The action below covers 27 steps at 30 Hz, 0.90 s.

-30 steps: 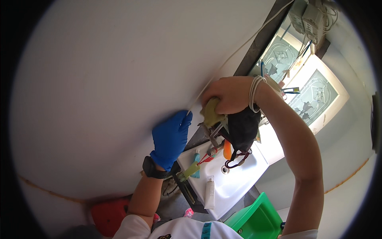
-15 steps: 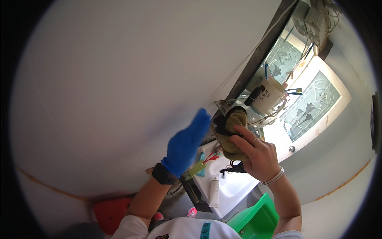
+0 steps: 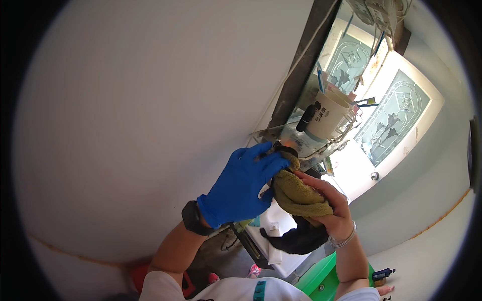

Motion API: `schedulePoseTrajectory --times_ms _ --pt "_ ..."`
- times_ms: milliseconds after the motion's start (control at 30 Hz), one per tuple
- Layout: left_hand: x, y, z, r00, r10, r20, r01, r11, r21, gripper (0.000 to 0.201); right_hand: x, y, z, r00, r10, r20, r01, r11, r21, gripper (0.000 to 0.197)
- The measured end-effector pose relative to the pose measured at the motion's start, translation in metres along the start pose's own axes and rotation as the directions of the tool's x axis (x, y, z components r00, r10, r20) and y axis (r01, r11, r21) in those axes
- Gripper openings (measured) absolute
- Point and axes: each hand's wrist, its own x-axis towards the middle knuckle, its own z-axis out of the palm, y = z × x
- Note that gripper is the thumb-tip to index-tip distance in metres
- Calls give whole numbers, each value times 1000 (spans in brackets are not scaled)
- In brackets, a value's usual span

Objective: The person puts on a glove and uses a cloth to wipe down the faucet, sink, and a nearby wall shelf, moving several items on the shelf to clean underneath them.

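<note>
An olive-green fuzzy cloth (image 3: 298,193) is bunched up in front of me, with a black part at its top and a black strip of fabric (image 3: 296,238) hanging below. Bare, with a bracelet at the wrist, my right hand (image 3: 334,203) grips the cloth from the right, fingers on its folds. My left hand (image 3: 243,180) wears a blue glove and a dark wristwatch (image 3: 192,218). Its fingers close over the cloth's upper left side; the thumb is partly hidden.
A glass shelf (image 3: 301,140) carries a white mug (image 3: 329,115) with toothbrushes, near a mirror. Below are a white sink, partly hidden, a white tube (image 3: 274,246) and a green basin (image 3: 321,281). A white door (image 3: 411,135) with patterned glass stands at right; a wall fills the left.
My gloved left hand has moved right, from apart onto the cloth. The cloth and my right hand are slightly lower, and more of the black fabric hangs out. The view has shifted.
</note>
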Motion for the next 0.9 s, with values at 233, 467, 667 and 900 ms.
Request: schedulePoseTrajectory --times_ms 233,467,667,900 --pt "4 4 36 990 -23 -136 54 972 230 54 -5 25 -7 999 -27 -37 24 995 -93 47" --pt "-5 21 39 983 -86 -161 40 962 -269 35 -34 27 11 980 104 -172 -21 905 425 67" --pt "-18 47 23 988 125 -89 -134 986 -101 29 -64 4 9 975 139 -175 -86 956 281 50" --pt "49 25 -34 971 237 -34 -209 905 370 27 -20 -30 -55 960 -97 -264 59 987 -149 47"
